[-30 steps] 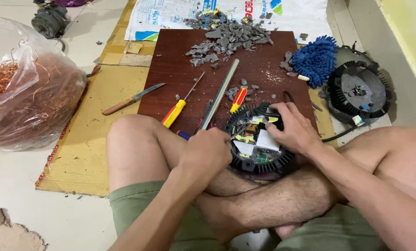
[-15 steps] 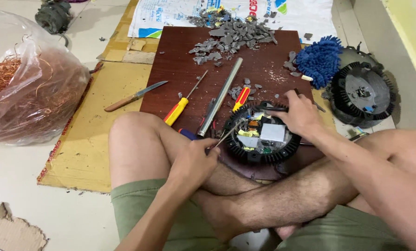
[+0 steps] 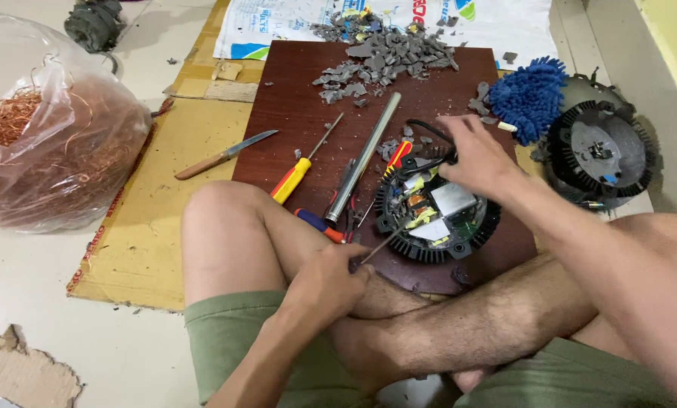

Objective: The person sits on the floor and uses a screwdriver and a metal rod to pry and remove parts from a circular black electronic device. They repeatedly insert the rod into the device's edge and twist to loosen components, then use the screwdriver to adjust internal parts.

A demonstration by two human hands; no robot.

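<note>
my left hand (image 3: pixel 325 285) has its grip pinched on a thin metal probe (image 3: pixel 387 240), its tip angled to 2 o'clock into the round black finned electronic module (image 3: pixel 438 219), as if for prying. my right hand (image 3: pixel 474 157) has its grip closed on the black cable (image 3: pixel 429 130) at the module's 12 o'clock rim. the module sits on a dark red board (image 3: pixel 293 113), hemmed by my knee. a grey metal tube (image 3: pixel 363 157), a yellow-handled screwdriver (image 3: pixel 297 172) and grey rubble (image 3: pixel 384 53) crowd 10 to 12 o'clock.

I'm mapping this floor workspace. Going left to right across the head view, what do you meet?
Plastic bag of copper wire → wooden-handled knife → yellow-and-red screwdriver → metal tube → open round finned unit → blue chenille mitt → second round finned unit.
</note>
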